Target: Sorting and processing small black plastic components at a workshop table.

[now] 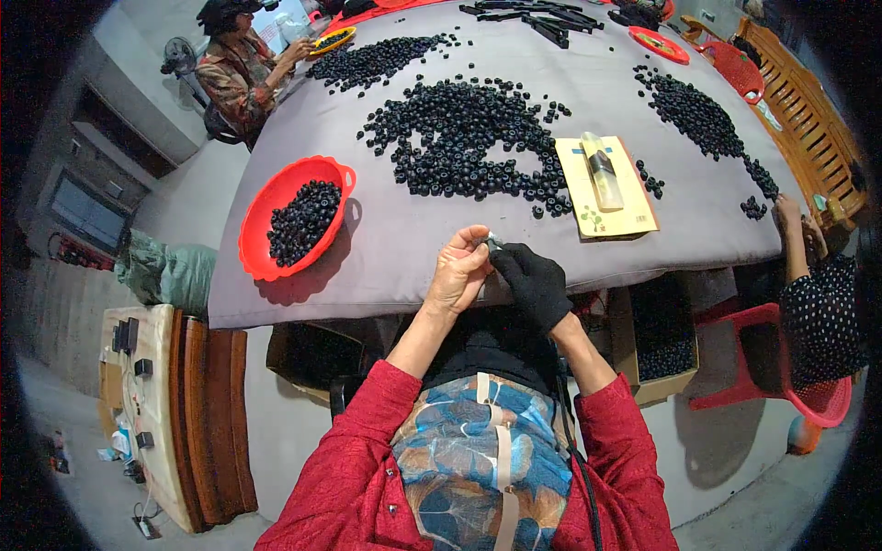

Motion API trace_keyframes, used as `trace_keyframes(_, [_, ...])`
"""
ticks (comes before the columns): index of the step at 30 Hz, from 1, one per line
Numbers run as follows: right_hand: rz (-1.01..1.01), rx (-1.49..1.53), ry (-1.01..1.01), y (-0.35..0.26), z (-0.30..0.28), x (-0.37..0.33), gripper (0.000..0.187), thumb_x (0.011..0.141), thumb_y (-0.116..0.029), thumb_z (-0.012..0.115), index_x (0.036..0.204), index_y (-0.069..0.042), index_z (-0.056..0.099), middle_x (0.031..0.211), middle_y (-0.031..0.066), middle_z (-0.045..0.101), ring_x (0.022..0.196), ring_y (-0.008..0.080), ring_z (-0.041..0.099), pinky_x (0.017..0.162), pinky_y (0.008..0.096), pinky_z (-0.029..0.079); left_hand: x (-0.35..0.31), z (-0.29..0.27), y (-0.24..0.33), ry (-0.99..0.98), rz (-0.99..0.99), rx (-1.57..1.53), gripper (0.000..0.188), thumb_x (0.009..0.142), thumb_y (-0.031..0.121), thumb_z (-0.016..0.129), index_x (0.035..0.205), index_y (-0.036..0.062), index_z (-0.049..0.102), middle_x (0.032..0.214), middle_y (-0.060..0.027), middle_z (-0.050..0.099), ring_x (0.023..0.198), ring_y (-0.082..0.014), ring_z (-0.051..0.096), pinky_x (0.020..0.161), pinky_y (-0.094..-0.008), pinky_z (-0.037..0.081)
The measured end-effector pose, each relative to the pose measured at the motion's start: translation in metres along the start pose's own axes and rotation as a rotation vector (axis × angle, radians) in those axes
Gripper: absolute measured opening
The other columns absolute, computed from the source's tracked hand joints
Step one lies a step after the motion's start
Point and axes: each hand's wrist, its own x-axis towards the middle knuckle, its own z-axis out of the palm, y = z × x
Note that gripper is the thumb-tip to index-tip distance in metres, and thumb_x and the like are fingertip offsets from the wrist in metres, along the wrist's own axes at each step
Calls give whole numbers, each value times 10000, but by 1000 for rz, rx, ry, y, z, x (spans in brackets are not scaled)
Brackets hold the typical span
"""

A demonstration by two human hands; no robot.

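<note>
Ring (493, 244), small and dark, is pinched between my bare left hand (457, 274) and gloved right hand (533, 283) at the desk (404, 248) edge; basket (296, 219) is partly filled, big heap (469, 138) left

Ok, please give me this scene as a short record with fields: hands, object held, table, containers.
left hand: bare, fingers pinching a small dark part
right hand: black glove, meets the left at the part
object held: small dark part, too small to tell more
table: grey cloth, heaps of small black rings
containers: red basket with rings, left of the hands
</note>
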Motion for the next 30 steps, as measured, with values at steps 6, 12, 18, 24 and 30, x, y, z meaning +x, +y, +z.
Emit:
trace_keyframes(6, [-18, 13, 26, 0, -3, 0, 237, 854, -224, 470, 1061, -150, 557, 919, 91, 611, 756, 257, 610, 625, 333, 481, 2, -1, -1, 16, -7, 16, 248, 786, -9, 587, 1021, 58, 541, 883, -22, 586, 736, -95, 565, 659, -217, 473])
trace_keyframes(12, [114, 84, -6, -9, -6, 2, 274, 844, -275, 498, 1064, -125, 562, 894, 104, 622, 751, 254, 617, 619, 324, 484, 0, 0, 2, -1, 19, 7, 244, 785, -20, 582, 1017, 44, 540, 923, -36, 582, 799, -110, 563, 737, -242, 469])
trace_keyframes(18, [129, 128, 20, -9, -5, 0, 290, 830, -284, 525, 1066, -124, 578, 883, 101, 628, 714, 240, 627, 602, 315, 488, 0, 1, 3, -34, 12, -27, 249, 775, -18, 596, 1010, 43, 544, 925, -41, 585, 829, -118, 562, 772, -249, 461])
trace_keyframes(24, [-19, 34, 41, -6, -3, -1, 293, 820, -248, 544, 1084, -124, 575, 905, 104, 628, 731, 224, 628, 610, 307, 489, -1, -2, 3, -23, 2, -16, 256, 767, -21, 604, 1007, 47, 550, 914, -40, 591, 833, -121, 563, 790, -254, 459])
trace_keyframes(30, [-244, -140, 114, 1, -1, -2, 282, 831, -242, 527, 1083, -123, 565, 881, 107, 629, 733, 235, 627, 604, 317, 486, -2, 1, 3, -13, 1, -37, 253, 770, -29, 595, 1007, 47, 551, 910, -44, 594, 826, -128, 568, 780, -264, 464])
